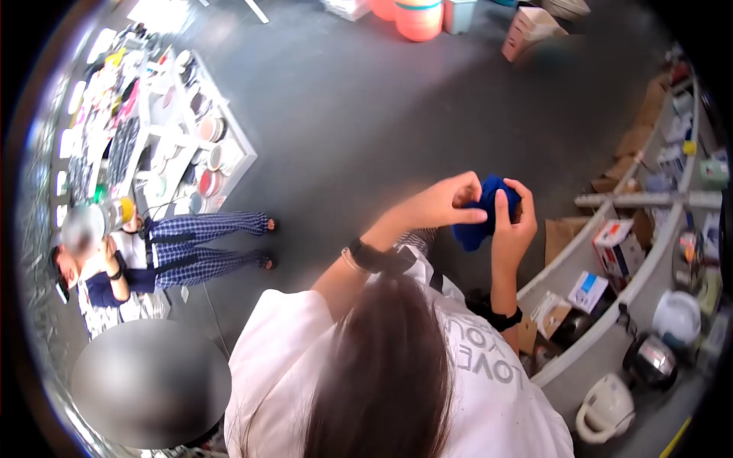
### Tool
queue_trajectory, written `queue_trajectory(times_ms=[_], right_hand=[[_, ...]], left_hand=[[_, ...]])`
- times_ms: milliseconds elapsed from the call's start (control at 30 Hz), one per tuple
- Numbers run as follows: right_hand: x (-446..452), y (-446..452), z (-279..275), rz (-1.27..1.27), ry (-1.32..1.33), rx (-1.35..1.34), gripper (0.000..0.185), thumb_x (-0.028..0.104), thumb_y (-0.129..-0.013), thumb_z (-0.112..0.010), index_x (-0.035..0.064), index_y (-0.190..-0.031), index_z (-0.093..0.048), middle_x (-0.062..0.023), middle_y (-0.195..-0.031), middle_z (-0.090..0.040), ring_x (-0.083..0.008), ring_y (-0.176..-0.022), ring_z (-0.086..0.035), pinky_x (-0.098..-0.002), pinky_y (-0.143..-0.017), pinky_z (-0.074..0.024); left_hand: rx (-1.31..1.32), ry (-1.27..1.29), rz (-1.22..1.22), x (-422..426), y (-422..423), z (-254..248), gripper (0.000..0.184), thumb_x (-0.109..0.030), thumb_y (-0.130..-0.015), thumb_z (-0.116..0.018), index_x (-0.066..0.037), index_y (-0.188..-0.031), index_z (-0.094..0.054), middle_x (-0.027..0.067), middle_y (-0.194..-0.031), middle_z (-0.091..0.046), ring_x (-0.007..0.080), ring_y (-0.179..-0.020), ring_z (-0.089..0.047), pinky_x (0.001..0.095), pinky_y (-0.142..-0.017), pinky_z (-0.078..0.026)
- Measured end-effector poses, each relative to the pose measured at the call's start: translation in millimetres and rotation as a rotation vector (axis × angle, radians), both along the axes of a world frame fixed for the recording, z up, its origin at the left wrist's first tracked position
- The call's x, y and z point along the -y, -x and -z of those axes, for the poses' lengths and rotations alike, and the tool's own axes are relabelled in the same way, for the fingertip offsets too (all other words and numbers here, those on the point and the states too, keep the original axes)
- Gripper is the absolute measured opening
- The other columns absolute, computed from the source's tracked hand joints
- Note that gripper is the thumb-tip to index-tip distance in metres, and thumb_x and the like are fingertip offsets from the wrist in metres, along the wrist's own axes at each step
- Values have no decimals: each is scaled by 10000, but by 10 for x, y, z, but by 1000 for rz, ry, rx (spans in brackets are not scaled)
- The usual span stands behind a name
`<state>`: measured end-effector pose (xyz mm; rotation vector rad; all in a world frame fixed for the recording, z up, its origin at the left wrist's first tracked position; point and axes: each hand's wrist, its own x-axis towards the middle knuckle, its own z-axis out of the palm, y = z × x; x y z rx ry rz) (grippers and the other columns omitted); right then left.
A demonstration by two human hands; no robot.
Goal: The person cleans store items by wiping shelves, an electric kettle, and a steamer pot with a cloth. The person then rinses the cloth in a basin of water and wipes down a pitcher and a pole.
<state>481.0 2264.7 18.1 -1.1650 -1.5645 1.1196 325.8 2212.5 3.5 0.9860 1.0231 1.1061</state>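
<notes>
In front of my body I hold a crumpled dark blue cloth item point(472, 235) in the air above the floor. Its exact kind cannot be made out. My left hand point(450, 200) is closed at its left side, fingers curled and thumb pressing on the cloth. From the other side my right hand point(518, 221) grips it, with the thumb in front and the fingers bent around the upper edge. Part of the cloth is hidden behind my fingers.
To the left, another person point(153, 244) in checked trousers stands beside a white shelf point(238, 156) loaded with goods. A curved shelf point(580, 336) with boxes and small appliances runs along my right. Orange tubs point(418, 21) and pale boxes point(528, 32) stand on the floor ahead.
</notes>
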Motion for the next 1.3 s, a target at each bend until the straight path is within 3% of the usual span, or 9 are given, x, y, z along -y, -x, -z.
queue_trajectory(times_ms=[133, 167, 233, 600, 833, 967, 1133, 1233, 1300], right_hand=[[-664, 450, -14, -122, 46, -27, 170, 29, -905, -585, -2, -1059, -649, -23, -839, -591, -64, -737, -514, -213, -654, -432], [-836, 546, 52, -136, -40, -56, 181, 76, -920, -601, 31, -1086, -655, 63, -692, -403, -24, -609, -326, -199, -515, -245], [-1140, 663, 53, -124, -33, -11, 181, 83, -921, -603, 33, -1086, -658, 60, -683, -390, -29, -604, -319, -206, -506, -237], [-3360, 292, 602, -150, 302, -104, 158, 142, -921, -620, 28, -1000, -695, 1, -878, -651, -46, -749, -560, -198, -621, -452], [-4902, -322, 104, -87, 269, -385, 192, 63, -881, -654, 15, -1065, -626, -5, -918, -631, -58, -827, -571, -191, -720, -455], [-5486, -693, -69, 108, 141, -405, 355, 126, -914, -615, 34, -1241, -509, -123, -1112, -622, -175, -1033, -601, -300, -877, -480], [-5757, -1460, 160, 470, 443, 383, 527, 474, -944, -491, 24, -1208, -560, -186, -1166, -614, -319, -1079, -599, -401, -912, -469], [-5889, -1840, 403, 333, 890, -223, 552, 506, -953, -448, 26, -1192, -581, -140, -1148, -630, -284, -1078, -603, -436, -906, -469], [-5966, -1908, 500, 406, 651, -843, 531, 478, -955, -476, 27, -1222, -558, -117, -1157, -619, -257, -1061, -602, -427, -894, -472]], left_hand=[[-140, 101, -336, -328, 563, -48, 251, -231, -880, -681, -79, -894, -481, -5, -783, -607, 46, -746, -514, 214, -645, -407], [-165, 136, -392, -399, 654, -66, 245, -234, -882, -677, -79, -896, -488, -8, -768, -614, 47, -739, -516, 215, -641, -407], [-296, 199, -391, -576, 786, -228, 234, -228, -887, -663, -67, -976, -517, -4, -786, -641, 62, -754, -544, 231, -677, -426], [-247, 137, -275, -2770, 966, 83, 253, -229, -913, -608, -48, -1066, -519, 42, -907, -625, 99, -848, -563, 278, -761, -452], [-393, 156, 631, -5012, 107, 237, 463, -331, -908, -627, -7, -1224, -528, 43, -1057, -593, 133, -925, -563, 280, -837, -466], [168, 441, 412, -5942, -379, -227, 537, -275, -881, -666, 28, -1282, -478, 98, -1141, -596, 173, -991, -598, 311, -851, -502], [481, 546, 516, -6992, -1088, -279, 483, -193, -892, -627, 23, -1294, -470, 164, -1190, -594, 268, -1072, -609, 378, -927, -496], [461, 654, 715, -7501, -1600, -104, 401, -281, -936, -583, -27, -1243, -547, 103, -1114, -636, 201, -983, -633, 309, -838, -527], [454, 779, 978, -7901, -1931, 66, 444, -376, -949, -552, -29, -1226, -557, 98, -1087, -645, 188, -922, -639, 306, -818, -528]])
